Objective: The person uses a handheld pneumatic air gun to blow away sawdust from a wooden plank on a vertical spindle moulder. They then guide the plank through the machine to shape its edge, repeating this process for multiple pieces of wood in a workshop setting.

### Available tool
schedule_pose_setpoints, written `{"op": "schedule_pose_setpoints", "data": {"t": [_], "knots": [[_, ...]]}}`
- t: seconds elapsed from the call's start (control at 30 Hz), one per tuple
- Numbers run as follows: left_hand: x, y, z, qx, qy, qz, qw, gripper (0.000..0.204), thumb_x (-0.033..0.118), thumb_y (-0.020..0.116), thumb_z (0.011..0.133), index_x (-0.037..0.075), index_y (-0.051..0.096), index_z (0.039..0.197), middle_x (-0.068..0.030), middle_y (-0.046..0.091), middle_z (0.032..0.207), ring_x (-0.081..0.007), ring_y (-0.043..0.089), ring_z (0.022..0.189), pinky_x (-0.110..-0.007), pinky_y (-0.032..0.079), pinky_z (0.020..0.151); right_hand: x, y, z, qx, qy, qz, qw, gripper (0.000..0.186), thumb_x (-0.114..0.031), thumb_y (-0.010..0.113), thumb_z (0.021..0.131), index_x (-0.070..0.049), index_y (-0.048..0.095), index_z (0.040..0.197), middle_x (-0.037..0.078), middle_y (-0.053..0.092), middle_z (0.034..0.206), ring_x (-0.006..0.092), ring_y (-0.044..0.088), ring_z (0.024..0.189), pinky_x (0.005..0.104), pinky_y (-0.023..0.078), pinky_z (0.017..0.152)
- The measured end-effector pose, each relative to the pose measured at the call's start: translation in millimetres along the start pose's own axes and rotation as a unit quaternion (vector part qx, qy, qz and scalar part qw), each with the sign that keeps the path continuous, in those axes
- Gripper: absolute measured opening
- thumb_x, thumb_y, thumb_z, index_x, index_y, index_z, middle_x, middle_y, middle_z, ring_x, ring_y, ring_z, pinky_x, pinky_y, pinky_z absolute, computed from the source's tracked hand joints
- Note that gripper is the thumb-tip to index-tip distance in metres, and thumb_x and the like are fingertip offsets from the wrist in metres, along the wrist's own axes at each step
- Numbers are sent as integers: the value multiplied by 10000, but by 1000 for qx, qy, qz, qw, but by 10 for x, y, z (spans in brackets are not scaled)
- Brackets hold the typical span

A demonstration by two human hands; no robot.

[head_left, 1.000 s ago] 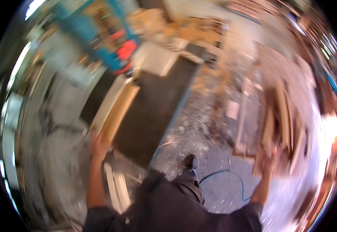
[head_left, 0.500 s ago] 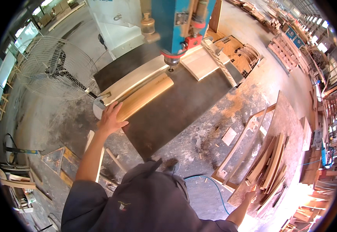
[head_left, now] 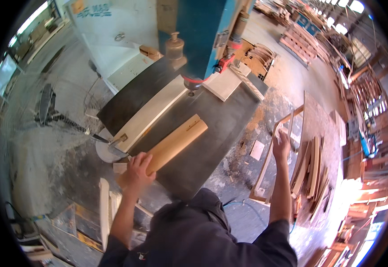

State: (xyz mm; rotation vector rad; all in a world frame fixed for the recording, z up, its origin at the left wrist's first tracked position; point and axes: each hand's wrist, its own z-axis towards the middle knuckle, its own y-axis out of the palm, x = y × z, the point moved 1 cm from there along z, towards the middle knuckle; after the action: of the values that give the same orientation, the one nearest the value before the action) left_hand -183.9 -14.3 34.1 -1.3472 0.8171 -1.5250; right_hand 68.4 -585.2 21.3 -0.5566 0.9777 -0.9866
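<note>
My left hand (head_left: pixel 141 169) is closed on the near end of a honey-coloured wooden piece (head_left: pixel 174 143) with a narrow slot near its far end, lying diagonally on the dark machine table (head_left: pixel 203 155). A pale curved wooden guide (head_left: pixel 151 111) runs along the table's left, with a gap to that piece. Over them stands a blue machine head (head_left: pixel 196 44) with a red ring and a downward-pointing chuck (head_left: pixel 191 93). My right hand (head_left: pixel 281 144) is raised off the table's right side, fingers loosely bent and apart with nothing visible in them, near a light wooden frame (head_left: pixel 262 175).
A pale board (head_left: pixel 218 88) lies on the table's far end. A pedestal fan (head_left: pixel 47 104) stands at left, pale offcuts (head_left: pixel 105 209) below it. Curved strips (head_left: pixel 312 167) rest on a panel at right, beside a blue hose (head_left: pixel 243 202). Timber stacks (head_left: pixel 301 44) stand behind.
My left hand has pulled the honey-coloured piece rightward, away from the guide. My right hand has left the curved strips and moved up and forward. The view has shifted slightly.
</note>
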Motion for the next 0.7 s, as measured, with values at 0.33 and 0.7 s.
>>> {"op": "schedule_pose_setpoints", "data": {"t": [0.33,0.7], "knots": [[174,72,41,-51,-15,5,999,756,167,902,710,80,615,1404,-162,539,1479,-392,510,1347,-497,431,1137,-976,1602,1718,-57,24,-83,995,399,-217,742,925,-97,649,1294,168,624,1388,403,565,1311,502,504,1047],[127,45,116,-64,6,11,998,842,219,912,701,103,577,1465,-205,579,1450,-398,560,1328,-526,453,1080,-458,1856,2071,-126,27,-143,981,201,-143,569,970,-73,669,1129,183,681,1199,371,640,1179,497,531,981]]}}
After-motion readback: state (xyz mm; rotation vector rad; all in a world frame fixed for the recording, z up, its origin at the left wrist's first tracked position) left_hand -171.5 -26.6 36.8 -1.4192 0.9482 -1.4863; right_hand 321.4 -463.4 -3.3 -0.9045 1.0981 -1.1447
